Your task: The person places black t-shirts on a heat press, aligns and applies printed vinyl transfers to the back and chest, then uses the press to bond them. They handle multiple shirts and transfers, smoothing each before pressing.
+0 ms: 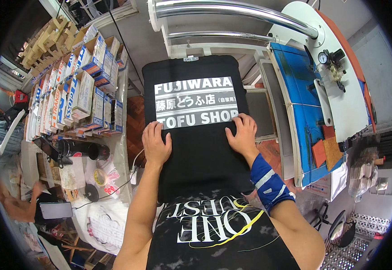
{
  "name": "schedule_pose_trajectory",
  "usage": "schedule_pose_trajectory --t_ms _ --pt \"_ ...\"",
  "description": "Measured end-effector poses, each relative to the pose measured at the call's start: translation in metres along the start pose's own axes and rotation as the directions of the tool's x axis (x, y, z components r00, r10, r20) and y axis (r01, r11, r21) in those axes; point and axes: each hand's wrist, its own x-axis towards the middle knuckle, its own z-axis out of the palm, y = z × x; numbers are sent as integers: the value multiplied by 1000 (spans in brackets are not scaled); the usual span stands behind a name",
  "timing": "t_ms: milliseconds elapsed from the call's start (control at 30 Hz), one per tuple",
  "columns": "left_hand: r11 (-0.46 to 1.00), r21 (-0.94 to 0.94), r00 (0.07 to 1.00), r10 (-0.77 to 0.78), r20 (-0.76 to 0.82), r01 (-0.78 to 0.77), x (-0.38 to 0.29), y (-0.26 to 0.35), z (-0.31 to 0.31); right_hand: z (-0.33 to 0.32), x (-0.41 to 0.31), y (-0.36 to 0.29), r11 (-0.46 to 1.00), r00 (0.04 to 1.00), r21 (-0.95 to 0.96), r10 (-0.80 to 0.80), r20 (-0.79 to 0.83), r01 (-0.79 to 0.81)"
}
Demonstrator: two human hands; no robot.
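A black T-shirt [196, 148] is spread flat in front of me, over what looks like a rounded press platen. On its chest lies a rectangular grey transfer film [194, 92] with bold white lettering in several lines. My left hand [156, 143] rests palm down at the film's lower left corner, thumb apart from the fingers. At the lower right corner, the fingertips of my right hand [243, 135] touch the film's edge, with the thumb on the black cloth. Neither hand visibly pinches anything. A blue and white band wraps my right forearm.
Chrome bars [236, 11] and a white machine panel with a pressure gauge [323, 57] stand beyond and right. A blue-topped board [297, 84] is at right. Stacked cartons [77, 98], a black tumbler [98, 152] and a tape roll [100, 177] crowd the left table. Another person's arm [20, 206] shows at far left.
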Motion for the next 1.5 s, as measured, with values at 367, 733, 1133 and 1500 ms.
schedule_pose_trajectory --t_ms 367,733,1133,1500 --pt "-201 -245 219 -145 965 948 64 -127 45 41 63 117 -320 450 492 199 871 -810" --pt "-552 -757 733 -342 588 350 126 -178 65 72 137 191 -493 703 816 463 539 -302" --pt "-527 -849 464 -743 482 39 121 -234 89 81 141 196 -650 699 759 524 486 -40" --pt "-524 -852 586 -683 436 23 126 -226 74 71 136 182 -622 704 783 562 433 15"
